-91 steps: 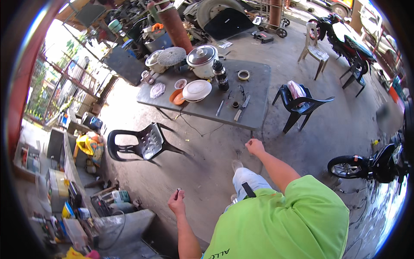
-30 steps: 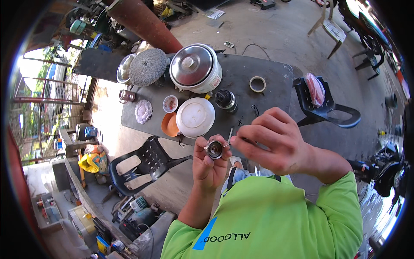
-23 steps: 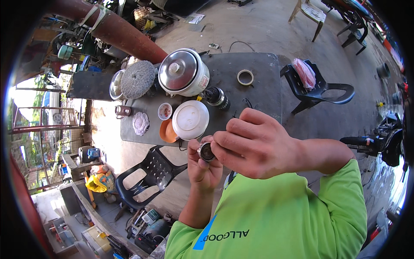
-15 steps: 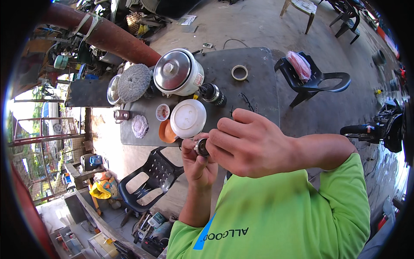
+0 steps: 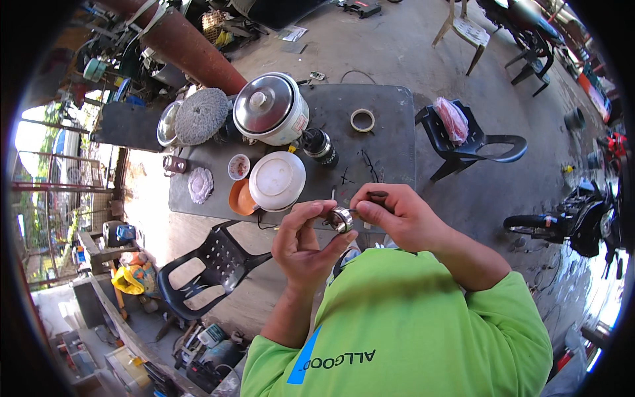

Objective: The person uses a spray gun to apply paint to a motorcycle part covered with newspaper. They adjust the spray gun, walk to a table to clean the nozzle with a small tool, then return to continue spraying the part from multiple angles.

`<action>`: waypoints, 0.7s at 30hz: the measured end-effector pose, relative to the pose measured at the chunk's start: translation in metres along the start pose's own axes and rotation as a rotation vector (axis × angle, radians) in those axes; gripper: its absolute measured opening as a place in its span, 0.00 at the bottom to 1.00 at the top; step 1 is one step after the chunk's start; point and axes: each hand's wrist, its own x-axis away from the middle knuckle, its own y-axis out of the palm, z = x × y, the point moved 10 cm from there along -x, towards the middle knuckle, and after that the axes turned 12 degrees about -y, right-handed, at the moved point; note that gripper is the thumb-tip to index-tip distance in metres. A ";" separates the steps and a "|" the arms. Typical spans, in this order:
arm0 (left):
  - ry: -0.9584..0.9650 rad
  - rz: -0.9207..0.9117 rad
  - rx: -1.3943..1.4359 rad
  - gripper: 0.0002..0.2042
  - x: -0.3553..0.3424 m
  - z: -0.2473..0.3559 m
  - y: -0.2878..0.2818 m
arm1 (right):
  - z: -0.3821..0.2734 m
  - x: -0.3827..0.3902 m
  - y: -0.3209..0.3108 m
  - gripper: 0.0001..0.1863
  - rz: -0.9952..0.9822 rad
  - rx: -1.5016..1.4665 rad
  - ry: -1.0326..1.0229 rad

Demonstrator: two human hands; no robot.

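My left hand [image 5: 301, 248] grips a small round silver metal part [image 5: 340, 219] between thumb and fingers, its rim turned toward my right. My right hand [image 5: 400, 215] is closed on a thin dark tool [image 5: 376, 196], whose tip is at the right side of the metal part. Just beyond them, on the grey table [image 5: 387, 132], are a white lidded plate or container [image 5: 278, 180], an orange dish [image 5: 241, 197], a small bowl [image 5: 238, 166], a black bottle [image 5: 319, 147] and dark glasses or small items [image 5: 369, 165]. A tape roll [image 5: 362, 120] lies near the right.
A rice cooker [image 5: 268, 109] and round mesh cover [image 5: 202, 116] stand at the table's back. Plastic chairs [image 5: 208, 271] stand left, right [image 5: 469, 152] and behind [image 5: 469, 33]. A motorcycle [image 5: 582, 218] is at right, a red cylinder [image 5: 185, 49] at back, cluttered shelving [image 5: 126, 344] at lower left.
Since three seconds ago both hands have come together over the table edge with the metal part. In the last half second my right hand drew back rightward and the part turned sideways.
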 end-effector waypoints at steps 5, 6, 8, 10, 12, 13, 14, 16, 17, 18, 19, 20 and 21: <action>0.088 -0.035 -0.205 0.26 0.002 0.004 0.007 | -0.020 0.009 -0.004 0.06 -0.024 0.246 -0.138; 0.089 -0.032 -0.241 0.25 0.002 0.006 0.008 | -0.023 0.008 -0.003 0.07 -0.052 0.292 -0.177; 0.067 -0.003 -0.260 0.22 0.001 0.008 0.010 | -0.028 0.008 -0.002 0.10 -0.071 0.334 -0.234; 0.073 0.003 -0.275 0.22 0.003 0.008 0.010 | -0.029 0.008 -0.003 0.12 -0.060 0.321 -0.272; 0.073 0.012 -0.284 0.22 0.005 0.007 0.009 | -0.031 0.009 -0.005 0.13 -0.039 0.348 -0.268; 0.069 0.015 -0.285 0.22 0.005 0.006 0.009 | -0.031 0.009 -0.006 0.13 -0.025 0.358 -0.268; 0.064 0.018 -0.287 0.22 0.006 0.005 0.008 | -0.033 0.010 -0.007 0.13 -0.006 0.374 -0.286; 0.082 0.032 -0.302 0.22 0.005 0.007 0.009 | -0.038 0.010 -0.007 0.13 0.032 0.405 -0.322; 0.090 0.038 -0.309 0.22 0.005 0.008 0.010 | -0.039 0.010 -0.006 0.14 0.032 0.411 -0.339; 0.096 0.043 -0.317 0.22 0.005 0.010 0.010 | -0.040 0.010 -0.006 0.14 0.032 0.417 -0.355; 0.104 0.048 -0.324 0.22 0.005 0.011 0.010 | -0.041 0.010 -0.006 0.14 0.031 0.424 -0.373; 0.111 0.053 -0.332 0.21 0.005 0.013 0.011 | -0.041 0.011 -0.006 0.15 0.022 0.446 -0.393; 0.110 0.054 -0.321 0.21 0.005 0.013 0.012 | -0.041 0.011 -0.007 0.15 0.012 0.468 -0.412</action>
